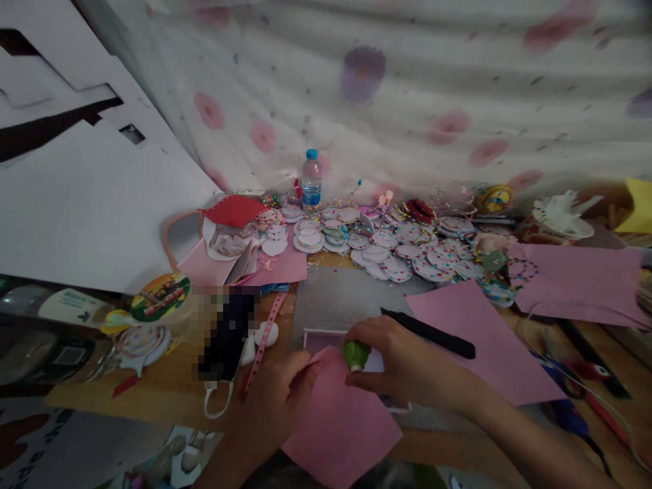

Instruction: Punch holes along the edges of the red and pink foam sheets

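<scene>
My left hand (285, 394) is closed on the upper left edge of a pink sheet (343, 421), thumb on top. The sheet hangs tilted over the table's front edge. Just right of it, my right hand (379, 356) grips a small green object (356, 354) between thumb and fingers, close to the sheet's upper edge. Partly hidden behind both hands lies a shallow clear tray (320, 334) on the grey cutting mat (331, 292). A black pen-like tool (432, 333) rests beyond my right wrist, partly over a second pink sheet (489, 346).
Many white discs with coloured dots (377, 254) are heaped along the back, near a water bottle (312, 180). At left lie a phone (231, 336) with a white cable and a dotted pink strip (265, 339). Cables and tools (591, 370) lie at right.
</scene>
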Demonstrator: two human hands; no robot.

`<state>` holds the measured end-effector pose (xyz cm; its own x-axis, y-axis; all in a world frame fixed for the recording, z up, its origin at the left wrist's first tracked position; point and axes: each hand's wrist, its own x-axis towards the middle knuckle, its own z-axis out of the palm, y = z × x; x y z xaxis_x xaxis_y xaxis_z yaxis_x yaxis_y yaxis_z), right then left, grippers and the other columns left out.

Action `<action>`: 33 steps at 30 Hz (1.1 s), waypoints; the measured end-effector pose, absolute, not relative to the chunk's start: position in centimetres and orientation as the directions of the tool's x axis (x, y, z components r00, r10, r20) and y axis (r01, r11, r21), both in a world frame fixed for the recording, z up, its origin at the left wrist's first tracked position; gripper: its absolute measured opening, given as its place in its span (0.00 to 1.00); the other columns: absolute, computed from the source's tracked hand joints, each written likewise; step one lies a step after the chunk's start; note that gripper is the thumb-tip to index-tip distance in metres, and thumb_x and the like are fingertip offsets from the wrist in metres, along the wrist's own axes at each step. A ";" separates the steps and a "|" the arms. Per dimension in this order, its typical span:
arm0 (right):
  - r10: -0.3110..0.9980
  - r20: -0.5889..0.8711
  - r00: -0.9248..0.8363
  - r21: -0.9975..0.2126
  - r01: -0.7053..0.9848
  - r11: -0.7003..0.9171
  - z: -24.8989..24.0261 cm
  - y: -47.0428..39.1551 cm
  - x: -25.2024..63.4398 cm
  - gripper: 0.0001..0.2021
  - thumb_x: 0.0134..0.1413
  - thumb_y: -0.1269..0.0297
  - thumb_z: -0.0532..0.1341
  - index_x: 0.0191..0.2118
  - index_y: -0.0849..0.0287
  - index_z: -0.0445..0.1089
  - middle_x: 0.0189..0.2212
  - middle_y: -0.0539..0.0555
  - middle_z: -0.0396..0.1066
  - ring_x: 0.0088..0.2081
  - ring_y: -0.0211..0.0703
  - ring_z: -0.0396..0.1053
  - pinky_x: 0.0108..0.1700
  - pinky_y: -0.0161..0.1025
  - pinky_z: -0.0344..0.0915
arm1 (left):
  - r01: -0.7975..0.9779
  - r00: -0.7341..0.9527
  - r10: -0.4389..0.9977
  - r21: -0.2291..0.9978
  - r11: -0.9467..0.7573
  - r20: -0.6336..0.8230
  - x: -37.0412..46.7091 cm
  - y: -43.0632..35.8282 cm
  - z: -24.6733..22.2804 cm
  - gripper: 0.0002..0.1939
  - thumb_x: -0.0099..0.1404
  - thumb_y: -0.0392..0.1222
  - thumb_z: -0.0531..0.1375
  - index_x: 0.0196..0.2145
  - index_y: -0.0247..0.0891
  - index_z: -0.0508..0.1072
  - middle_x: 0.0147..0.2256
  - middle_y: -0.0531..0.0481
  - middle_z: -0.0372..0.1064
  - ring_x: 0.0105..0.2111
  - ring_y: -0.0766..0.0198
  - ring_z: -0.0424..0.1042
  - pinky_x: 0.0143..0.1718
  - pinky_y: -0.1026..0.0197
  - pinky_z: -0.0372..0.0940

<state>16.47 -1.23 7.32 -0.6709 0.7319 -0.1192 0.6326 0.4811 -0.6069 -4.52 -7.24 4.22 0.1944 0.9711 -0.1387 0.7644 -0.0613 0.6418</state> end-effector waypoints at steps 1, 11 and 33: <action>0.732 -0.123 -0.670 -0.606 0.635 0.480 7.4 -1.2 16.5 0.10 0.47 0.59 0.66 0.35 0.55 0.69 0.31 0.50 0.70 0.37 0.45 0.65 0.37 0.37 0.56 | 0.761 0.193 0.972 0.646 -0.061 -0.135 -4.5 -7.2 4.2 0.15 0.68 0.44 0.49 0.24 0.38 0.62 0.20 0.58 0.59 0.22 0.68 0.60 0.24 0.64 0.47; 0.733 -0.135 -0.666 -0.646 0.620 0.445 7.0 -1.2 16.3 0.10 0.46 0.60 0.66 0.35 0.55 0.69 0.32 0.50 0.70 0.36 0.43 0.65 0.36 0.37 0.56 | 0.764 0.198 0.972 0.641 -0.072 -0.127 -4.6 -7.2 4.2 0.16 0.68 0.44 0.49 0.24 0.38 0.63 0.19 0.58 0.58 0.22 0.68 0.60 0.24 0.64 0.47; 0.709 -0.215 -0.672 -0.791 0.546 0.278 6.3 -0.6 16.6 0.08 0.50 0.58 0.62 0.31 0.57 0.67 0.27 0.47 0.64 0.29 0.37 0.61 0.31 0.33 0.55 | 0.725 0.220 0.970 0.683 -0.088 -0.108 -4.6 -7.6 4.6 0.15 0.68 0.44 0.48 0.25 0.38 0.64 0.21 0.56 0.61 0.24 0.67 0.60 0.25 0.64 0.49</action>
<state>16.56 -0.56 6.28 -0.6717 0.7090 -0.2150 0.5459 0.2775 -0.7905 -4.62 -7.56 4.65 0.2198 0.9695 -0.1084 0.7250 -0.0880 0.6831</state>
